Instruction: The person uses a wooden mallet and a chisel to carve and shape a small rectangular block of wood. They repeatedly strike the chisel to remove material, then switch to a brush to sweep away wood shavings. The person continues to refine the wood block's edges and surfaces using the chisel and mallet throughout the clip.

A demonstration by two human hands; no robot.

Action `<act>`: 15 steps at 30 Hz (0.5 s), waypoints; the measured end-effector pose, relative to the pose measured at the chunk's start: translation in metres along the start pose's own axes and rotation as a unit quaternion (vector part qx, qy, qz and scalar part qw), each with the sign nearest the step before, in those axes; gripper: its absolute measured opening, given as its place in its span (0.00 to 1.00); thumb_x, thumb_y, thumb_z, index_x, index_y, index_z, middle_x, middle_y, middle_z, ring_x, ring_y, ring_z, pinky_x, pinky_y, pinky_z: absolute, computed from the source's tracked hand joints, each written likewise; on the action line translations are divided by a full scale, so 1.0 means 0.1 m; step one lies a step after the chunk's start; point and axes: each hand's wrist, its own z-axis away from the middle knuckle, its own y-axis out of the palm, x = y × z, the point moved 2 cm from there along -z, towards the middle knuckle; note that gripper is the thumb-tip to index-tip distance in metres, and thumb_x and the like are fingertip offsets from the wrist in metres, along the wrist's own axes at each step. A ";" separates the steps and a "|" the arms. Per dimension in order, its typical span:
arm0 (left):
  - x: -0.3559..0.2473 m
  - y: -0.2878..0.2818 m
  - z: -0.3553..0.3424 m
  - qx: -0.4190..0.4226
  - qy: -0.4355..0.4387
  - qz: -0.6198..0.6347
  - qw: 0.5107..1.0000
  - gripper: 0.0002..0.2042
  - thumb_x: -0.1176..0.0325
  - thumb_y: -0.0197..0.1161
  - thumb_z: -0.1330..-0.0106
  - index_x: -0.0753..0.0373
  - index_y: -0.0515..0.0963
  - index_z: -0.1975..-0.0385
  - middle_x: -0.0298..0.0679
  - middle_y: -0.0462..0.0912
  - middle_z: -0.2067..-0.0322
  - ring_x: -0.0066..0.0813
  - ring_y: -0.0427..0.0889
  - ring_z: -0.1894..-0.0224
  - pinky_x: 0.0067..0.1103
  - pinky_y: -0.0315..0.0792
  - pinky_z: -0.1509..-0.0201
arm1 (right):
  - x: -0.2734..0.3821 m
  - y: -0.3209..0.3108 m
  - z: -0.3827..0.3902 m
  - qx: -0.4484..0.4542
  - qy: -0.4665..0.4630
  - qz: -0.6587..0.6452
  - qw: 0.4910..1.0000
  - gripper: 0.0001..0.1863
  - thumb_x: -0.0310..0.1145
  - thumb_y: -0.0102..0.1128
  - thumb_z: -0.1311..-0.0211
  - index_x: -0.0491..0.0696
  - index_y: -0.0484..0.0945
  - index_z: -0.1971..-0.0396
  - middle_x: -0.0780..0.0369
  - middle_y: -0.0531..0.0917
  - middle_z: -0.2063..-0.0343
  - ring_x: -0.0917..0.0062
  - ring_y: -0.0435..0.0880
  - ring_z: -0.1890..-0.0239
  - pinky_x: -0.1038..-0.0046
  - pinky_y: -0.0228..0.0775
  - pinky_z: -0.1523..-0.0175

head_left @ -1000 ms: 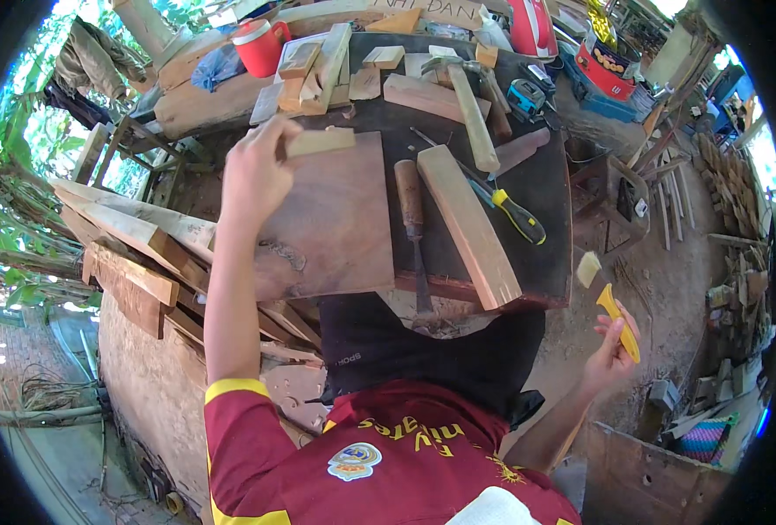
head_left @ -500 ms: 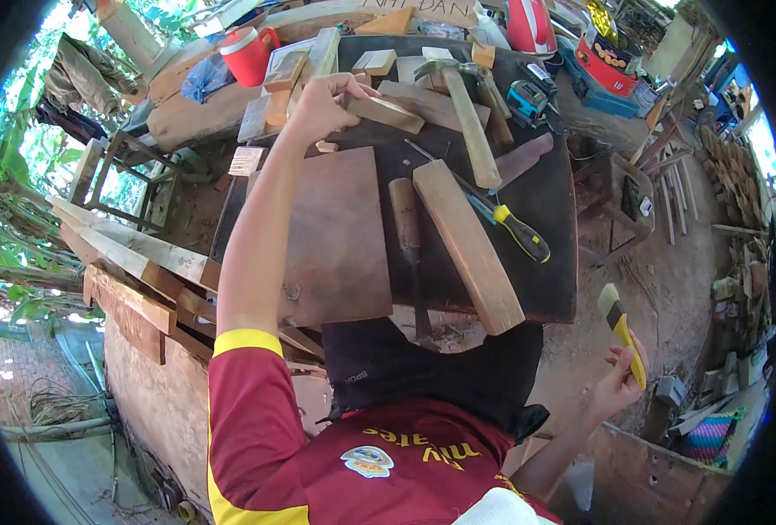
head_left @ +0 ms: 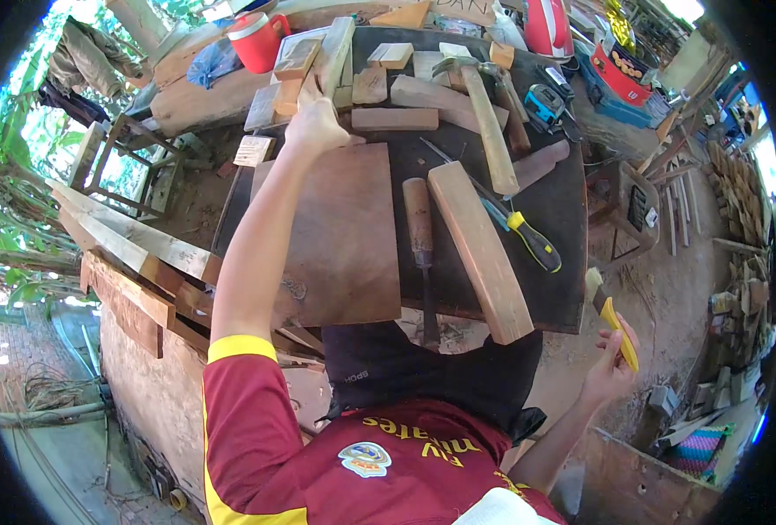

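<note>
My left hand [head_left: 312,129] is stretched to the far left of the dark table, against several small wood blocks [head_left: 297,58]; its fingers are partly hidden, so I cannot tell whether they grip anything. To its right lies a flat wood block [head_left: 394,119]. Below the hand a brown wooden board [head_left: 340,232] covers the table's left side. Off the table at the lower right, my right hand [head_left: 611,367] is closed around the yellow handle of a paintbrush [head_left: 619,335], bristles up.
A long wood block [head_left: 480,254] sticks out past the table's near edge beside a wooden-handled chisel [head_left: 419,223]. Farther right are a hammer [head_left: 489,131], a yellow-black screwdriver [head_left: 535,241] and a blue tape measure [head_left: 545,103]. A red mug [head_left: 257,44] stands at the back left.
My left hand has moved left and slightly nearer, away from the flat wood block, which now lies straight on the table. The right hand with the paintbrush has shifted slightly left.
</note>
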 end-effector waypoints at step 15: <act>-0.23 -0.09 -0.04 0.013 0.159 -0.075 0.984 0.18 0.74 0.58 0.49 0.57 0.84 0.58 0.50 0.85 0.63 0.45 0.84 0.56 0.37 0.76 0.49 | -0.01 -0.43 -0.01 -0.031 -0.019 0.097 0.995 0.14 0.32 0.54 0.30 0.38 0.79 0.54 0.57 0.84 0.59 0.80 0.81 0.70 0.80 0.72 0.67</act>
